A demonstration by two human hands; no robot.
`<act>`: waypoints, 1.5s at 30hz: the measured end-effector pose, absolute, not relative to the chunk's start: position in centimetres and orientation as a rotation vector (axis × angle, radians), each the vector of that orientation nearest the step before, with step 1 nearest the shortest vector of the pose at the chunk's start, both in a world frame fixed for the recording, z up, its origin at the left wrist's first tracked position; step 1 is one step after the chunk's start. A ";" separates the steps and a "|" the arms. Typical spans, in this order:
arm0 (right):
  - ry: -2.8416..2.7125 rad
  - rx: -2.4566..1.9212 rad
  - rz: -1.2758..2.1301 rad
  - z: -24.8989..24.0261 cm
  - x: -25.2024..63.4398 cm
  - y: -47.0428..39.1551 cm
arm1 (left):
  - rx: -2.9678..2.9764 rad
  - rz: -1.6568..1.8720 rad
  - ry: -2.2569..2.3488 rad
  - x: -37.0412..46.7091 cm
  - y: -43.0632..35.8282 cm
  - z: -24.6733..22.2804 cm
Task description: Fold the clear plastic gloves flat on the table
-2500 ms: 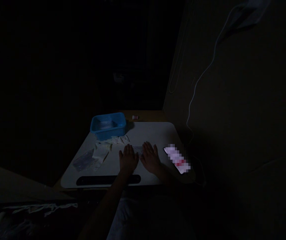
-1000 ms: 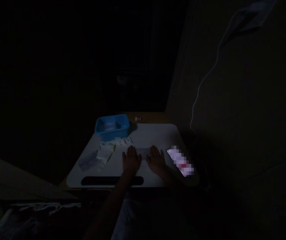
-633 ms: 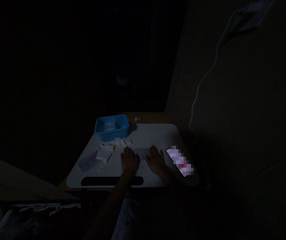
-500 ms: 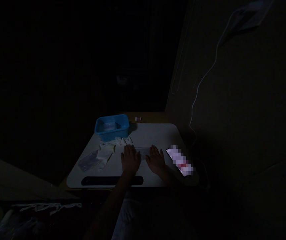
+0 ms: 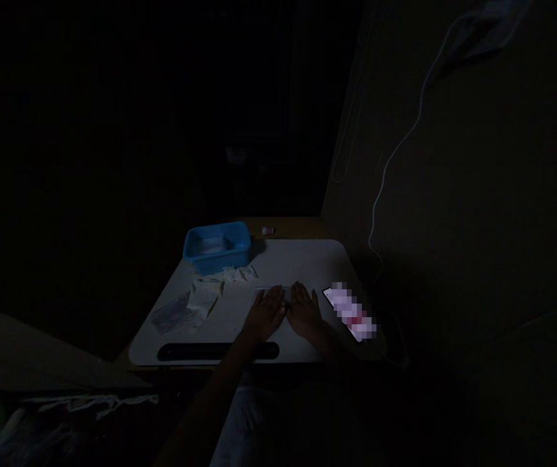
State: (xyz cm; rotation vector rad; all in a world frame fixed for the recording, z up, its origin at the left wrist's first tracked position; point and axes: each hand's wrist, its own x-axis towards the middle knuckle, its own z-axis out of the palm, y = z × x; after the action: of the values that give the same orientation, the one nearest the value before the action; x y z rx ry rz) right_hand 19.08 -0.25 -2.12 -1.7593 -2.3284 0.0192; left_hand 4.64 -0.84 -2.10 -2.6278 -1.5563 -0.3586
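Observation:
My left hand (image 5: 265, 315) lies flat, palm down, with fingers spread, over a clear plastic piece (image 5: 259, 295) on the white table (image 5: 297, 259). Beside it, my right hand (image 5: 304, 312) also rests palm down with its fingers stretched out. The two hands nearly meet at the thumbs. Most of the plastic is hidden under them, and the dim light blurs its outline. To the left are crumpled white papers (image 5: 205, 293) and a flat clear packet (image 5: 174, 314).
A blue basket (image 5: 220, 261) stands at the table's back left, with something pale inside. Behind the table edge lies a small pink and white item (image 5: 268, 231). A lit phone (image 5: 349, 312) is at the right, and a white cable (image 5: 421, 107) hangs down the wall.
My left hand has slid right across the plastic, closer to my right hand, uncovering the plastic's left part. My right hand has hardly moved.

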 end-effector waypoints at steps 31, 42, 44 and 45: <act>-2.266 -1.774 -0.020 -2.2 19.2 -0.3 | -2.095 -0.355 -2.153 5.8 -1.5 -1.7; -2.461 -1.457 -0.009 -1.1 17.4 -0.1 | -2.134 -0.236 -2.153 5.6 -1.5 -1.5; -2.465 -1.488 0.001 -1.4 17.1 0.0 | -2.136 -0.219 -2.156 5.5 -1.5 -1.6; -2.463 -1.504 0.004 -1.5 17.1 0.1 | -2.135 -0.215 -2.161 5.5 -1.5 -1.6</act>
State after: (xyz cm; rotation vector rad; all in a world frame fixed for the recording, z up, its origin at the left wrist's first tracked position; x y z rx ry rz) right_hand 17.08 0.05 -1.47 -1.5043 -2.4631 0.0037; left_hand 5.53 -1.52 -1.63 -2.1347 -2.1611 -0.2154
